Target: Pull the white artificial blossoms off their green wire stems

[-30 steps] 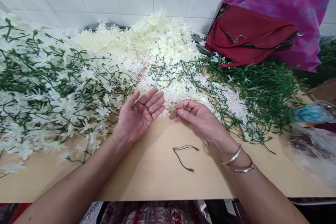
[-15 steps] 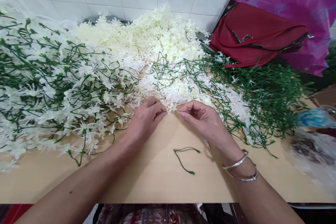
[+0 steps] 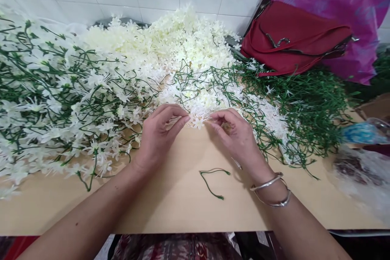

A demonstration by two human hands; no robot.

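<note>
At centre frame, the left hand (image 3: 158, 138) and right hand (image 3: 239, 138) pinch their fingers closed on a small white flower (image 3: 198, 122) at the near edge of the flower pile (image 3: 183, 36). A careless tug may drag the tangled green stems (image 3: 210, 77) along, or the flower could slip back into the pile.

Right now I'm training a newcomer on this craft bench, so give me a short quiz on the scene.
1. True or false: the loose bare thin green stem on the tan tabletop is touched by neither hand.
2. Which wrist wears the silver metal bangles? A left; B right.
3. Fill in: the left hand and right hand have fingertips at the edge of the white artificial ____ pile.
Key: 1 true; 2 B; 3 flower.
</note>
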